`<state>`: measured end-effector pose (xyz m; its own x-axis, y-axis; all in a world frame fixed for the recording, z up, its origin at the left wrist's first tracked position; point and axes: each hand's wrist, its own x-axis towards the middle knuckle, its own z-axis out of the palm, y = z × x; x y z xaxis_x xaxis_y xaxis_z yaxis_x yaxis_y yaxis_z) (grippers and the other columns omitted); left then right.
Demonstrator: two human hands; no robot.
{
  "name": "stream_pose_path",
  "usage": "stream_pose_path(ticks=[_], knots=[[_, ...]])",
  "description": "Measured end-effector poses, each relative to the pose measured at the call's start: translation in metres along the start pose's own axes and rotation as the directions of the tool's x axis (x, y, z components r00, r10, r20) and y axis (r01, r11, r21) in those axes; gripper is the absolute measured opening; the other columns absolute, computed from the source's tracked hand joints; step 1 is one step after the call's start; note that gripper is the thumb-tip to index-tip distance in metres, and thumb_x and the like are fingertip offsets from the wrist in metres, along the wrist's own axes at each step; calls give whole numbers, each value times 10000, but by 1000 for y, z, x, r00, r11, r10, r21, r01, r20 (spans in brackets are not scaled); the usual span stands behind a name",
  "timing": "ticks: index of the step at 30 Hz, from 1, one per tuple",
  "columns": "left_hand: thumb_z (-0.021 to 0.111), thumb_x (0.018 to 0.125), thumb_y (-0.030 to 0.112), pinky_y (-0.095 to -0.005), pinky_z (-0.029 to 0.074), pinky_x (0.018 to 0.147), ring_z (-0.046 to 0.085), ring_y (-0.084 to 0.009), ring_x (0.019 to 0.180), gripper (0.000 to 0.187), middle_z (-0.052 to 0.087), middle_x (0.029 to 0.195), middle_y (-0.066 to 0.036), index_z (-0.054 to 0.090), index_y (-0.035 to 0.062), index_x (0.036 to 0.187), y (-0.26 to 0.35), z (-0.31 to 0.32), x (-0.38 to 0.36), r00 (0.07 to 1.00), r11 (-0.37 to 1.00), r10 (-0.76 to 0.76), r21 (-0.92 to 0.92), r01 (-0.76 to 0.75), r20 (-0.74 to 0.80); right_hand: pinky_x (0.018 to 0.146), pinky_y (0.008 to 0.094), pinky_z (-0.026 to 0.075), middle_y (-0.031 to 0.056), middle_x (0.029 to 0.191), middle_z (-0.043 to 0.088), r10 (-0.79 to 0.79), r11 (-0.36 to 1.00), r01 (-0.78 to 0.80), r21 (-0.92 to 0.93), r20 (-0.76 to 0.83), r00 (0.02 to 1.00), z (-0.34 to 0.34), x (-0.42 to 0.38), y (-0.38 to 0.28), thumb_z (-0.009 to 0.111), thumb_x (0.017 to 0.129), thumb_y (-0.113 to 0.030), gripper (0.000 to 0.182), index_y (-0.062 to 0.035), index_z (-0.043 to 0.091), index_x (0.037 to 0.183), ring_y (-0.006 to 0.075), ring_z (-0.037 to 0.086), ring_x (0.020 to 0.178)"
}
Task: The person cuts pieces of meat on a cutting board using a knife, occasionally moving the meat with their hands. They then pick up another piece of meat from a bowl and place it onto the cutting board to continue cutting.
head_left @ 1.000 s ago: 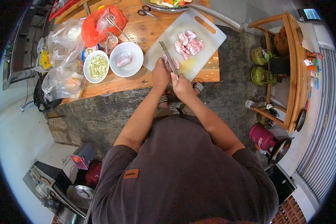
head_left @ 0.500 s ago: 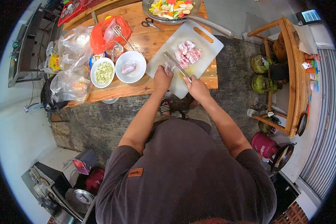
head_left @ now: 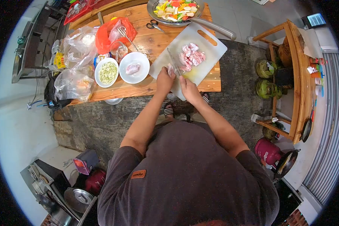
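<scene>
A white cutting board (head_left: 211, 56) lies at the table's front right corner, with a pile of cut raw meat (head_left: 192, 57) on it. My left hand (head_left: 165, 81) is closed on a piece of raw meat (head_left: 171, 70) at the board's left side. Closed round the handle of a knife (head_left: 174, 60), my right hand (head_left: 190, 90) is just right of it. The blade points away from me, beside the held piece. Left of the board, a white bowl (head_left: 143, 76) holds one piece of meat, and another bowl (head_left: 98, 80) holds pale green shreds.
A pan (head_left: 199, 16) of cut vegetables stands behind the board, its handle reaching right. Scissors (head_left: 153, 25), a red bag (head_left: 101, 37), a glass (head_left: 119, 50), a whisk (head_left: 129, 37) and clear plastic bags (head_left: 73, 84) are at the left. A wooden rack (head_left: 295, 83) stands right.
The knife has turned more upright and moved slightly left, with my right hand closer to my left. The view has shifted slightly, and a second sandalled foot shows more clearly.
</scene>
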<state>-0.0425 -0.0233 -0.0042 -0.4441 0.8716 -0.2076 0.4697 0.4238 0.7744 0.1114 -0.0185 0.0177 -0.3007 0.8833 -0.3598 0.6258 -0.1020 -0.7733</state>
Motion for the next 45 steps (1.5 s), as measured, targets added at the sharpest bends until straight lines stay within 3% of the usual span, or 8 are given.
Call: stream_pose_path(ticks=[14, 20, 22, 26, 32, 39, 41, 45], knots=[[662, 872, 193, -518, 532, 783, 666, -478, 866, 294, 686, 941, -309, 606, -71, 990, -15, -15, -8, 999, 992, 22, 120, -28, 50, 893, 565, 504, 365, 981, 671, 65, 980, -51, -191, 68, 996, -3, 5, -30, 368, 1043, -566, 697, 80, 611, 1134, 538, 643, 980], [673, 936, 287, -415, 564, 685, 730, -314, 796, 437, 731, 922, -228, 641, -89, 1157, -29, -31, 7, 998, 992, 0, -125, 8, 60, 908, 571, 490, 376, 995, 663, -5, 992, 13, -124, 60, 998, -20, 16, 0, 375, 1038, -581, 701, 67, 626, 1124, 533, 637, 998], [654, 974, 278, -338, 552, 611, 729, -208, 748, 407, 738, 900, -175, 653, -88, 1152, -9, -30, 11, 955, 918, -106, -342, 202, 278, 796, 537, 536, 365, 976, 671, -4, 992, 3, -130, -7, 1000, -31, 14, -6, 369, 1040, -586, 708, 70, 623, 1108, 492, 682, 894], [633, 1002, 259, -303, 534, 551, 720, -175, 691, 383, 741, 886, -162, 652, -91, 1155, 11, -7, 15, 959, 930, -44, -338, 142, 280, 445, 381, 482, 167, 664, 603, 199, 957, -220, 188, 122, 972, -42, -1, -8, 378, 1051, -588, 686, 61, 598, 1014, 264, 571, 441], [700, 914, 193, -405, 550, 727, 693, -298, 819, 315, 671, 954, -190, 648, -44, 1115, -9, 15, 15, 990, 975, 135, 180, -127, -31, 389, 297, 351, -10, 565, 396, 222, 882, -282, 377, 195, 955, -42, -30, -4, 398, 1070, -541, 523, -38, 502, 970, 112, 386, 412], [715, 910, 212, -433, 536, 783, 678, -343, 825, 350, 665, 966, -216, 634, -33, 1146, -2, 2, 7, 985, 985, 166, -28, -168, -54, 402, 309, 390, 6, 573, 442, 110, 948, -125, 292, 68, 992, -36, -43, 4, 399, 1091, -464, 451, -42, 491, 959, 123, 432, 425], [712, 915, 217, -430, 537, 780, 678, -339, 823, 338, 663, 957, -212, 641, -20, 1147, 0, 3, 6, 981, 982, 188, -19, -189, -50, 598, 479, 503, 223, 690, 621, 115, 976, -120, 183, 39, 993, -33, -38, 7, 419, 1075, -463, 473, -6, 538, 1058, 374, 633, 559], [706, 919, 218, -422, 540, 784, 681, -337, 842, 314, 656, 1039, -194, 652, 15, 1154, 0, 7, 6, 989, 989, 146, -34, -146, -12, 687, 537, 498, 286, 771, 641, -17, 998, 20, 61, -49, 999, -23, -29, 29, 423, 1074, -444, 457, -2, 539, 1067, 483, 643, 727]])
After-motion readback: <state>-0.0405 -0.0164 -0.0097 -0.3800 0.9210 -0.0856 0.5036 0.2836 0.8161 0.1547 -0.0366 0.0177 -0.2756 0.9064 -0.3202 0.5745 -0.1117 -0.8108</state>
